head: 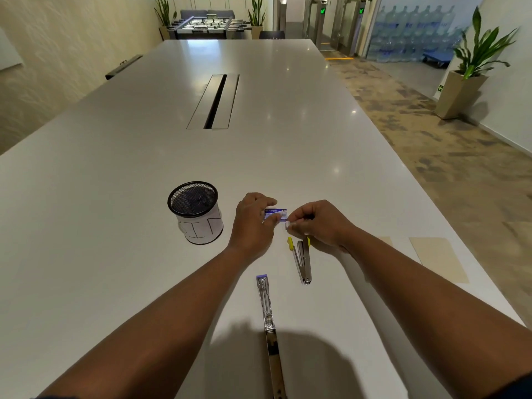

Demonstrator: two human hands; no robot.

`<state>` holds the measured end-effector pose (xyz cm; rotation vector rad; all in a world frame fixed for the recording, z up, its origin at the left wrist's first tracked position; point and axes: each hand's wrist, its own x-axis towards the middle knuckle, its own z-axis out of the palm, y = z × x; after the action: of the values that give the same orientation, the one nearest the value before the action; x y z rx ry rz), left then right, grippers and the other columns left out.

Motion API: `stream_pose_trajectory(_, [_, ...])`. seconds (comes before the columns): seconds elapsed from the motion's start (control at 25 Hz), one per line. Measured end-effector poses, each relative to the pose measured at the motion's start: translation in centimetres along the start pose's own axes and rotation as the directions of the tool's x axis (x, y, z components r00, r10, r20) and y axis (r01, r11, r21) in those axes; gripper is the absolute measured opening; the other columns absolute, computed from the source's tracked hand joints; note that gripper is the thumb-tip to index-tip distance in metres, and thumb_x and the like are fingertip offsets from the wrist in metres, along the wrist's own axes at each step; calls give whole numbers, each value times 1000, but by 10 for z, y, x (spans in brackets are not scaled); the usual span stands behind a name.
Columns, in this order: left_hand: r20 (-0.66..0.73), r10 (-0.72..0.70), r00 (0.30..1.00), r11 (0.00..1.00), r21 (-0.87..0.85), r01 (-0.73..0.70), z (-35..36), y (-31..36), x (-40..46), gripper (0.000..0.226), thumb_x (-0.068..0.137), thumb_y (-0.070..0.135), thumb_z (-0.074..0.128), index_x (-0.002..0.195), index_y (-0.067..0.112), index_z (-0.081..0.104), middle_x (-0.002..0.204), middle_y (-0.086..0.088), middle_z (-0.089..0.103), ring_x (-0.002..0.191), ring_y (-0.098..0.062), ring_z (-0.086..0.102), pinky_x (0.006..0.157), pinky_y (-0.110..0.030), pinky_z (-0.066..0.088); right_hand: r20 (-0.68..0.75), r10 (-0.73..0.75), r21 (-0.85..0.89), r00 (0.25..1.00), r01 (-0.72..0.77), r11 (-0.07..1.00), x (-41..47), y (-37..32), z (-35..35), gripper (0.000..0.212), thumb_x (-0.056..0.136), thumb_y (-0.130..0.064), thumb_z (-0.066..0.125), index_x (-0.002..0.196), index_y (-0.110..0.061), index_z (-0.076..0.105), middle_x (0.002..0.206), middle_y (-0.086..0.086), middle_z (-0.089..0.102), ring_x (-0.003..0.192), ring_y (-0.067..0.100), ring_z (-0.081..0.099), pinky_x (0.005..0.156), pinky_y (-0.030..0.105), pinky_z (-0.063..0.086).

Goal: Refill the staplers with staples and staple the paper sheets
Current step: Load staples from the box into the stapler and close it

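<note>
My left hand (252, 223) grips a small blue staple box (275, 215) above the white table (115, 197). My right hand (318, 224) pinches a short strip of staples (287, 224) right at the box's open end. Below the hands a yellow-tipped stapler (302, 259) lies on the table, swung open. A second stapler with a purple tip (266, 309) lies unfolded flat, nearer to me. Beige paper sheets (439, 259) rest near the table's right edge.
A black mesh cup (195, 211) with a white paper label stands left of my hands. A cable slot (214, 101) sits in the table's middle. The table's right edge drops to a carpeted floor; a potted plant (472, 67) stands beyond.
</note>
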<state>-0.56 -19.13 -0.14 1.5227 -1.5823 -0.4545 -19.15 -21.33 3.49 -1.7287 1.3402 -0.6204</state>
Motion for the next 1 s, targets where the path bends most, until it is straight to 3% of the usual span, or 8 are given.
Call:
stream_pose_trajectory(0.08, [-43, -23, 999, 998, -58, 20, -1, 0, -4, 17, 89, 16, 73, 105, 22, 72, 106, 7, 60, 102, -15, 60, 86, -24, 48, -28, -46, 119, 999, 49, 992, -7, -1, 0, 8, 83, 4, 73, 86, -2, 77, 77, 13, 73, 61, 4, 63, 61, 15, 52])
stream_pose_trajectory(0.2, [-22, -184, 983, 953, -247, 174, -4, 4, -9, 10, 90, 18, 72, 94, 26, 76, 96, 6, 72, 86, -15, 66, 76, -27, 53, -72, -121, 102, 990, 128, 986, -13, -7, -4, 10, 86, -3, 73, 86, -10, 79, 72, 4, 72, 63, 6, 60, 62, 18, 49])
stream_pose_trajectory(0.32, [114, -362, 925, 735, -575, 358, -14, 16, -16, 13, 94, 15, 69, 87, 20, 79, 87, 0, 76, 81, -18, 66, 83, -36, 54, -96, -182, 44, 979, 186, 981, -21, -23, -5, 9, 84, -8, 77, 90, -15, 79, 72, -4, 69, 65, 14, 57, 66, 29, 47])
stream_pose_trajectory(0.4, [274, -319, 907, 580, -700, 416, -24, 27, -26, 13, 95, 14, 67, 91, 9, 78, 80, -11, 70, 76, -23, 60, 77, -38, 50, -100, -237, -7, 966, 237, 971, -31, -34, -5, 8, 84, -12, 78, 89, -18, 78, 74, -10, 69, 64, 12, 59, 67, 29, 50])
stream_pose_trajectory(0.52, [320, -233, 918, 651, -650, 392, -41, 46, -43, 15, 94, 20, 70, 89, 9, 79, 66, -9, 59, 58, -17, 48, 57, -29, 44, -70, -338, -178, 939, 321, 930, -51, -50, -2, 8, 85, -18, 79, 91, -23, 77, 83, -9, 68, 69, 7, 57, 71, 28, 49])
stream_pose_trajectory(0.68, [311, -257, 915, 656, -639, 401, -60, 60, -63, 11, 91, 11, 72, 84, 12, 80, 70, -15, 58, 57, -17, 48, 56, -26, 43, -63, -371, -218, 927, 350, 911, -84, -59, 9, 10, 90, -18, 75, 100, -18, 77, 85, -7, 69, 65, 6, 56, 69, 24, 49])
stream_pose_trajectory(0.84, [283, -287, 915, 710, -578, 401, -71, 59, -89, 7, 89, 4, 72, 86, 9, 77, 79, -15, 72, 69, -22, 53, 63, -27, 48, -125, -299, -138, 946, 282, 950, -121, -51, 33, 19, 90, -6, 62, 98, -20, 73, 69, -15, 64, 52, 0, 56, 60, 16, 45])
stream_pose_trajectory(1.0, [258, -294, 920, 750, -535, 389, -78, 50, -114, 5, 89, 6, 74, 89, 11, 76, 80, -5, 75, 70, -15, 67, 65, -19, 55, -137, -235, 29, 962, 241, 970, -158, -30, 62, 8, 84, -12, 69, 89, -19, 71, 77, -6, 69, 63, 5, 59, 67, 30, 52])
